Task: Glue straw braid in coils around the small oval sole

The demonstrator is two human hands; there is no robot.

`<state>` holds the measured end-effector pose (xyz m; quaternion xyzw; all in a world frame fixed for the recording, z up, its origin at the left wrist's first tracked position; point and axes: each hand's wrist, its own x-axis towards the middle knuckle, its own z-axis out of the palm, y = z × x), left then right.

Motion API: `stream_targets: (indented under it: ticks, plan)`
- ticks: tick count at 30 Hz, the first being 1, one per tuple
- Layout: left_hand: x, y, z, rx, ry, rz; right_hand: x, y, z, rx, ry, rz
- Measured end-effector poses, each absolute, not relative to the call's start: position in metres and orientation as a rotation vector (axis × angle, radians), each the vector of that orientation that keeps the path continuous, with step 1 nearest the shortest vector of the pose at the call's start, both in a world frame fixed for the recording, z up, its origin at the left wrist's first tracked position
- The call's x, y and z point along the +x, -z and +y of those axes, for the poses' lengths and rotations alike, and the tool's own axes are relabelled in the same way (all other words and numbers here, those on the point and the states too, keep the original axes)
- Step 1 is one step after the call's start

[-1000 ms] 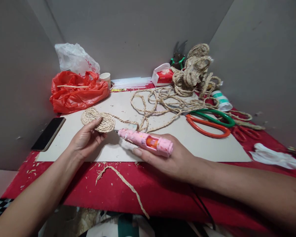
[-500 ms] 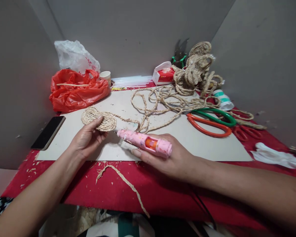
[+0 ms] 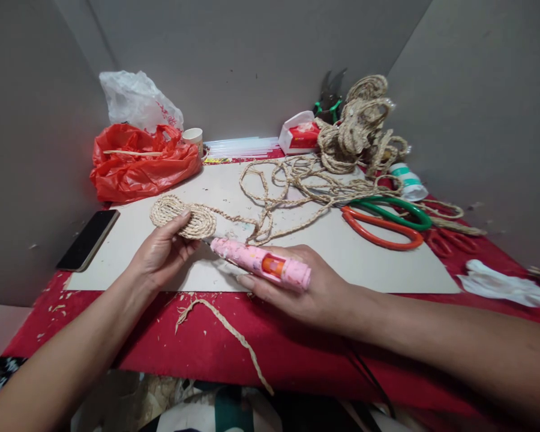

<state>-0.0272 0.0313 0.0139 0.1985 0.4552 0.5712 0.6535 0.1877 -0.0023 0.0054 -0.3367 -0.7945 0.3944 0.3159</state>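
My left hand [image 3: 168, 255] is closed on a flat, figure-eight coil of braided straw rope [image 3: 202, 221], thumb on top and fingers beneath. From the coil, a strand of the rope [image 3: 234, 219] runs right into a loose tangle. My right hand [image 3: 297, 294] is wrapped round a pink, paint-speckled hot glue gun [image 3: 240, 253] with an orange part showing in its side opening. The gun's nozzle points left and lies close to the coil's lower right edge; whether it touches cannot be seen. Most of the right fingers are hidden under the gun.
A pale board [image 3: 342, 264] lies on the red cloth [image 3: 162, 348]. Scissors with green and orange handles [image 3: 382, 231] lie right. Behind are a rope bundle [image 3: 360, 129], pruning shears [image 3: 327, 108], a tissue pack [image 3: 299, 135], glue sticks [image 3: 243, 147], a red bag [image 3: 139, 168] and a phone [image 3: 87, 240].
The glue gun and my right hand have shifted slightly left, with the nozzle nearer the coil's underside. The coil in my left hand has moved a touch right.
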Motion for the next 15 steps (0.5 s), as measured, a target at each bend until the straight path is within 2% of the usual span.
stream_targets:
  ticks: [15]
  plan:
    - [-0.0308, -0.0088, 0.0335, 0.458, -1.290, 1.023, 0.1921, -0.0069, -0.0010, -0.937, -0.965, -2.113]
